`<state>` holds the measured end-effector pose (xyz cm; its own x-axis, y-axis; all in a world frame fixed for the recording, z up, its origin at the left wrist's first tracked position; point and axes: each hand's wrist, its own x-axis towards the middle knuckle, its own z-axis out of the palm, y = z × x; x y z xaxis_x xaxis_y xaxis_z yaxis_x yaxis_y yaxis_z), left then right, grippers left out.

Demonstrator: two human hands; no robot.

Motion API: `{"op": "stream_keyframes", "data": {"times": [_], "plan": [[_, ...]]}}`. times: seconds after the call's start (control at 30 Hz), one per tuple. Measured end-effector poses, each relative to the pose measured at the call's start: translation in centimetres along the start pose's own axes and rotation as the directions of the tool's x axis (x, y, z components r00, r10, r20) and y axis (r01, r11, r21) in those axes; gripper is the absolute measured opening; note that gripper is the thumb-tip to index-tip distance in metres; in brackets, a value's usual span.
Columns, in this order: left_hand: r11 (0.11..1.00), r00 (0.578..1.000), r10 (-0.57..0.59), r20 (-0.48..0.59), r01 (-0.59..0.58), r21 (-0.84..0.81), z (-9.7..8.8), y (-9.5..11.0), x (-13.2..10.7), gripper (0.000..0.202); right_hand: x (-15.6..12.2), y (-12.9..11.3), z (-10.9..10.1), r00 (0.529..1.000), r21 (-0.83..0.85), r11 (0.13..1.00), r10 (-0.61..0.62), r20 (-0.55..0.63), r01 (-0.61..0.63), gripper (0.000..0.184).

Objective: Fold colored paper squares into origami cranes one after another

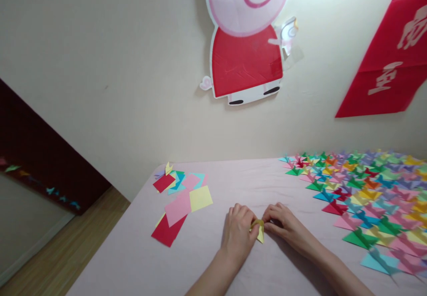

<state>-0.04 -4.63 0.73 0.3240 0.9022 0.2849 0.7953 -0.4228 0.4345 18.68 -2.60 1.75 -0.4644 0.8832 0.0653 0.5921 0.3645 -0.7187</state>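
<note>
A small piece of folded yellow paper point(260, 234) is between my two hands, low over the pale pink cloth. My left hand point(238, 229) is closed on its left side, with the thumb across the front. On the other side, my right hand point(280, 220) is closed with its fingertips pinched at the paper's right edge. Part of the paper is hidden behind the left thumb and fingers, so its exact folded shape is hard to make out.
Loose paper squares point(176, 209) in pink, red, yellow and teal lie to the left. Many folded paper cranes point(362, 238) stand in rows on the right. The pink-covered table point(133, 256) meets a wall with a cartoon pig cutout point(247, 60) and a red banner point(376, 60).
</note>
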Motion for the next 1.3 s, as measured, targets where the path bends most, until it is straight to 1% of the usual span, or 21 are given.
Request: {"op": "stream_keyframes", "data": {"times": [0.2,0.3,0.53,0.7,0.83,0.9,1.03,1.17,1.3], "plan": [[1.000,1.000,-0.017,0.013,0.017,-0.006,-0.4,0.2,0.0,0.015,0.6,-0.1,0.8,0.998,-0.063,0.997,0.036,-0.043,-0.038,0.011],[0.999,0.999,-0.029,0.027,0.030,-0.027,-0.7,0.2,0.1,0.016,0.8,-0.2,1.1,0.997,-0.103,0.994,0.037,-0.066,-0.044,0.012],[0.996,0.998,-0.046,0.032,0.048,-0.076,-0.8,0.0,-0.1,0.013,1.4,-1.2,1.5,0.994,-0.192,0.978,0.062,-0.085,-0.077,0.009],[0.996,0.999,-0.039,0.015,0.040,-0.074,-0.7,-0.2,0.0,0.018,1.4,-0.3,1.3,0.997,-0.136,0.989,0.055,-0.053,-0.062,0.009],[0.996,0.999,-0.043,0.009,0.043,-0.083,-0.8,-0.2,0.0,0.022,1.2,0.2,1.2,0.998,-0.075,0.996,0.050,-0.044,-0.054,0.013],[0.994,0.999,-0.054,0.007,0.054,-0.093,-1.1,-0.1,0.1,0.021,1.2,0.1,1.3,0.997,-0.076,0.995,0.059,-0.059,-0.063,0.015],[0.989,0.997,-0.076,0.010,0.077,-0.125,-1.2,0.1,0.1,0.012,1.3,-0.1,1.5,0.995,-0.098,0.993,0.054,-0.083,-0.062,0.017],[0.989,0.997,-0.080,0.002,0.079,-0.123,-0.8,0.1,0.3,0.016,1.2,0.0,1.7,0.996,-0.119,0.991,0.045,-0.081,-0.054,0.019],[0.988,0.995,-0.100,-0.019,0.097,-0.118,-0.4,0.1,0.5,0.020,1.1,-0.3,1.5,0.997,-0.129,0.990,0.042,-0.066,-0.050,0.013]]}}
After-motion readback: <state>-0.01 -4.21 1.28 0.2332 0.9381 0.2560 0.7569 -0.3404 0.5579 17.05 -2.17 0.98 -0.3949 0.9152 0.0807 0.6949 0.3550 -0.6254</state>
